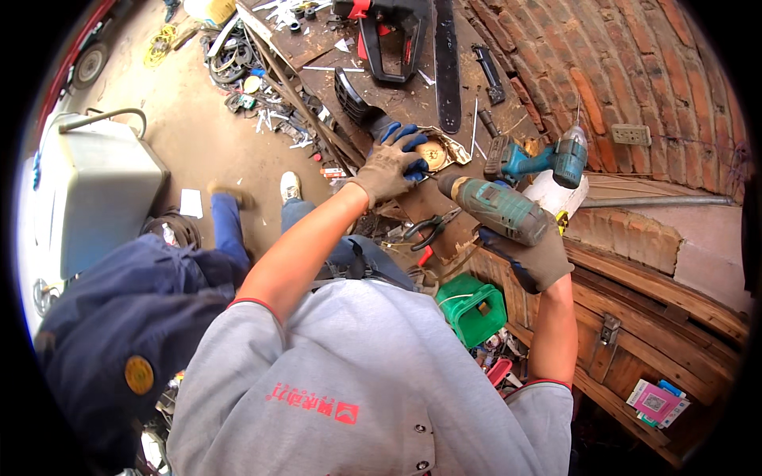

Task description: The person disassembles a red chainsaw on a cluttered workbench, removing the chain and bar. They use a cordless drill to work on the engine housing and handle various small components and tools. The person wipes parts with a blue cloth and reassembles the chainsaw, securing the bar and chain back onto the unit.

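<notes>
My right hand (537,258), in a brown and dark blue work glove, is wrapped round the handle of a teal cordless drill (496,208). The drill's nose points left, towards my left hand (390,163), which wears a matching glove. Its fingers grip a pale housing (454,145) with a round tan disc (432,155) set in it. A dark thin bit seems to run from the chuck to the housing beside my left fingers; its tip is hidden. Against that hand lies a black curved guard (355,99). Black-handled pliers (431,228) rest at the bench's near edge.
On the workbench (317,51) are a chainsaw (389,36) and its bar (447,67). Another cordless drill (556,159) lies by the brick wall (611,71). A green bucket (476,311) is below. At left, a person in dark blue (151,285) bends near a white tank (103,174).
</notes>
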Demonstrator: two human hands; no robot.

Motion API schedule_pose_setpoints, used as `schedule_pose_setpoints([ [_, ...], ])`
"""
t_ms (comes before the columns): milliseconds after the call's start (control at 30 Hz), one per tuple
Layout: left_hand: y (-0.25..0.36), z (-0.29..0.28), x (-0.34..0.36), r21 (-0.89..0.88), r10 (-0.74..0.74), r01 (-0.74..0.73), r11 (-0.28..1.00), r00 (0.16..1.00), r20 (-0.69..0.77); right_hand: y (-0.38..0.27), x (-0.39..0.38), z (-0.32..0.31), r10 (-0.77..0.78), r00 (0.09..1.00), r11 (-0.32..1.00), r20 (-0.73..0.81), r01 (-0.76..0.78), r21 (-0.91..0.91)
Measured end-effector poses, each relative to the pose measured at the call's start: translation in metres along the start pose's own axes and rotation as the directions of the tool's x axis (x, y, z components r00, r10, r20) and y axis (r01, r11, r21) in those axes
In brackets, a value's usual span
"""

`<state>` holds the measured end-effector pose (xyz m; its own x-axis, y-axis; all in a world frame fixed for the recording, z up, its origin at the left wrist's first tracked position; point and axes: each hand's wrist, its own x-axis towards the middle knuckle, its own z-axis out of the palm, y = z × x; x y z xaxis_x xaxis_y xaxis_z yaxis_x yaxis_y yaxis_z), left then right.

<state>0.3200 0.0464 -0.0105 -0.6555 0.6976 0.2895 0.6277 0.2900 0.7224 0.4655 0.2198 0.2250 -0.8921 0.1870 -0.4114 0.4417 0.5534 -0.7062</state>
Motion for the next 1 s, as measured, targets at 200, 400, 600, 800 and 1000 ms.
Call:
schedule_pose_setpoints([
  [200, -0.002, -0.025, -0.028, 0.012, 0.013, -0.012, 1.000, 0.997, -0.079, 0.009, 0.005, 0.008, -0.007, 1.000, 1.000, 0.007, 0.007, -0.028],
  [400, 0.004, -0.034, -0.050, -0.096, -0.245, 0.230, 0.968, 0.951, -0.188, 0.011, 0.018, 0.017, -0.049, 0.999, 0.999, -0.004, 0.049, -0.024],
  [600, 0.000, -0.019, -0.057, -0.784, -0.676, 0.488, 0.384, 0.727, 0.122, 0.002, 0.026, 0.018, -0.031, 0.999, 0.995, 0.022, 0.033, -0.094],
  [800, 0.003, -0.026, -0.053, -0.901, -0.612, 0.408, -0.148, 0.677, 0.408, -0.002, 0.030, 0.018, -0.051, 0.998, 0.997, 0.027, 0.053, -0.054],
  [1000, 0.023, -0.034, -0.024, -0.146, -0.347, 0.354, 0.924, 0.935, 0.075, -0.018, 0.039, 0.013, -0.018, 0.995, 0.983, 0.097, 0.036, -0.182],
])
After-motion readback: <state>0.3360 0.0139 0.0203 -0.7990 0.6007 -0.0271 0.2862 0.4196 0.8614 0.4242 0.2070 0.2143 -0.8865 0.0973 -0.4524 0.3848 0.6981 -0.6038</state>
